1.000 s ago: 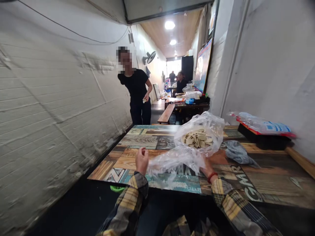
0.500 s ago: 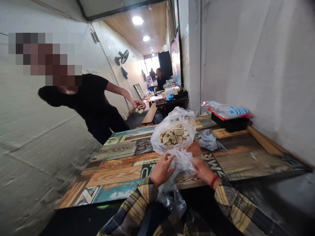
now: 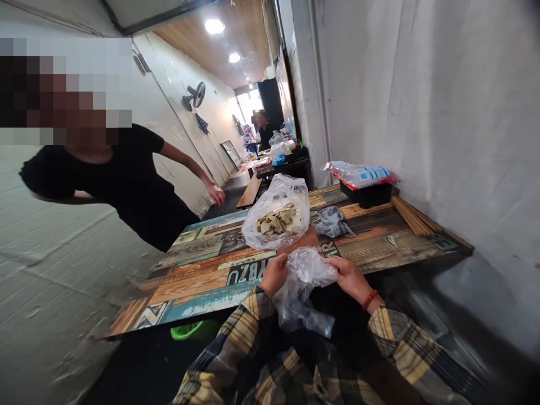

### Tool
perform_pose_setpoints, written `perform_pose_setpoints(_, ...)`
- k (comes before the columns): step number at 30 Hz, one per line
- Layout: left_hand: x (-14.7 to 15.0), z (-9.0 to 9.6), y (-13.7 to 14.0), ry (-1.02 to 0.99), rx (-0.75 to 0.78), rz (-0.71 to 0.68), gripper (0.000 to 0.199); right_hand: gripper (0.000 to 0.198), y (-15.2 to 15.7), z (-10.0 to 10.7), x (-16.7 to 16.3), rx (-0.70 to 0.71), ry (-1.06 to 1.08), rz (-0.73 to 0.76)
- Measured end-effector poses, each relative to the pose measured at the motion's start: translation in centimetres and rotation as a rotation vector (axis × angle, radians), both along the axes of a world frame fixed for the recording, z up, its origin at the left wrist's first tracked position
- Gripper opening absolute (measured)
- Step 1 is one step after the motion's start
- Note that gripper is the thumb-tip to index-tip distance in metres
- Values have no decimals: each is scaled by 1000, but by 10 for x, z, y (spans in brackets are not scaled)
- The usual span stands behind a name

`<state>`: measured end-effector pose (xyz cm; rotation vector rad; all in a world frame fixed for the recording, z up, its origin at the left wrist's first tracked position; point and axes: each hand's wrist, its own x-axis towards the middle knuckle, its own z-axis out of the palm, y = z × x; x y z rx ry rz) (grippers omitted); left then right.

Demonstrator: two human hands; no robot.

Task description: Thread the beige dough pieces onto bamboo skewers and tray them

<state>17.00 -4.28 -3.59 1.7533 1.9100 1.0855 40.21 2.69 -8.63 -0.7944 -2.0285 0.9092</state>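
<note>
From my end I see a wall fan (image 3: pixel 198 95), a ceiling light (image 3: pixel 215 26), a bench (image 3: pixel 250 192) and a leaning frame (image 3: pixel 230 154).

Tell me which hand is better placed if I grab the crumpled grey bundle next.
Probably your right hand: it is nearer the grey bundle, while your left hand is farther off to the left. Both hold the clear plastic, so the right would have to let go first.

Left hand (image 3: pixel 275 275): fingertips obscured at crumpled clear plastic (image 3: pixel 307 270) | right hand (image 3: pixel 351 278): fingers partly hidden by same | green item (image 3: pixel 194 331): partly under tabletop (image 3: pixel 185 289), identity undetermined | standing person (image 3: pixel 137 183): head pixelated, cut by left edge; one hand hidden | background person (image 3: pixel 265 136): too small for detail | plaid sleeves (image 3: pixel 415 351): cut by bottom edge
</note>
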Motion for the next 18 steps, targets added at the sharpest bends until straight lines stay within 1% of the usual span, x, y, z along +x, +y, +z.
perform_pose_setpoints(2,-3,4,-3,-101,-22,7,15,30,1,-1,5,-39,30,-4)
perform_pose_setpoints(3,-5,7,-6,-208,-45,5,19,29,2,-1,6,-61,44,-5)
perform_pose_setpoints(6,-12,20,-14,-659,-92,24,27,32,5,-2,2,-121,96,-19)
perform_pose_setpoints(7,-16,25,-16,-775,-86,37,29,33,6,-1,-2,-135,116,-22)
perform_pose_setpoints(8,-20,30,-17,-838,-68,51,29,35,7,0,-8,-145,138,-21)
perform_pose_setpoints(10,-31,41,-20,-881,-27,74,30,36,8,3,-22,-151,176,-3)
perform_pose_setpoints(13,-56,55,-24,-862,31,102,29,37,11,15,-47,-129,213,60)
perform_pose_setpoints(15,-78,61,-29,-792,82,127,27,41,12,29,-60,-112,228,86)
perform_pose_setpoints(16,-89,62,-33,-732,108,147,25,42,10,38,-65,-98,243,70)
perform_pose_setpoints(18,-113,61,-41,-600,151,199,23,41,1,59,-76,-46,289,-8)
